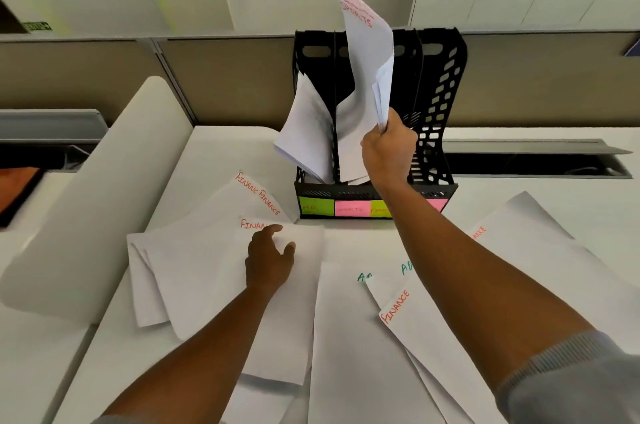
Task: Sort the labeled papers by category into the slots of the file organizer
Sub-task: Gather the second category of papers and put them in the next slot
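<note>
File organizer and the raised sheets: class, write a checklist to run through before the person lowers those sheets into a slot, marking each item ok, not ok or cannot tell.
1. Right hand grips the raised sheets firmly at their lower edge: ok.
2. Label on the raised sheets matches the slot below: cannot tell; the red writing is blurred, and so is the pink slot label.
3. Sheets are above the file organizer: ok, over its middle slots.
4. Target slot has room: cannot tell; papers already stand there.
5. Left hand rests on the FINANCE sheets on the desk: ok.
6. Papers in the leftmost slot sit upright: not ok, they lean outward.
</note>
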The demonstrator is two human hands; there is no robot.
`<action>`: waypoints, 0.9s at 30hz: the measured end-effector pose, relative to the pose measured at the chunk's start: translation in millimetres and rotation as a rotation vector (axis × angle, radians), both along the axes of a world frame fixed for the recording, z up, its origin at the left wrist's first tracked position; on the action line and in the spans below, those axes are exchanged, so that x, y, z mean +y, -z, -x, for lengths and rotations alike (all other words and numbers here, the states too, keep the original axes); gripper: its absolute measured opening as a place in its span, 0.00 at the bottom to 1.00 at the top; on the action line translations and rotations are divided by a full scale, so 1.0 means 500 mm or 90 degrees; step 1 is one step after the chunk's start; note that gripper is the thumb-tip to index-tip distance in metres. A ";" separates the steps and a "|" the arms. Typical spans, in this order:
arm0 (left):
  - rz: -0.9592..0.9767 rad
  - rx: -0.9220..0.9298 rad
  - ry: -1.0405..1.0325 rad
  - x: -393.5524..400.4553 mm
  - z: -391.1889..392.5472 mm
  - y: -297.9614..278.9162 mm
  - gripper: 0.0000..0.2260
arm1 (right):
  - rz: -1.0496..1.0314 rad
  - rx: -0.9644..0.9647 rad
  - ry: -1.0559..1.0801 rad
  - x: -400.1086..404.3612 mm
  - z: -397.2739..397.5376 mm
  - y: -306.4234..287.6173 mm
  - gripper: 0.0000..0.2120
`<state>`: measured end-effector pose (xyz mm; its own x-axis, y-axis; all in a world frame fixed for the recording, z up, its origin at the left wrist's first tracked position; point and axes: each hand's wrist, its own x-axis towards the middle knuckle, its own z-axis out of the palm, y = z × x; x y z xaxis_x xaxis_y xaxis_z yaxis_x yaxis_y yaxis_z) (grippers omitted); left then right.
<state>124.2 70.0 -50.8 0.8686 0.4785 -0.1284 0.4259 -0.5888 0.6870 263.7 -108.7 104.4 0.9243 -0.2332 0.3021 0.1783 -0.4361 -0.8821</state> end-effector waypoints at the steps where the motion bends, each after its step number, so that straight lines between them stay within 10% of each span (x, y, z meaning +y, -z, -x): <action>1: -0.005 -0.011 -0.005 0.005 0.001 0.001 0.19 | 0.002 -0.006 -0.001 0.003 -0.006 0.004 0.05; 18: -0.120 0.131 -0.234 0.057 0.010 0.030 0.44 | -0.061 0.306 -0.064 0.030 -0.048 0.141 0.12; 27: -0.087 0.147 -0.205 0.087 0.045 0.031 0.32 | -0.054 0.114 -0.087 0.020 0.011 0.137 0.11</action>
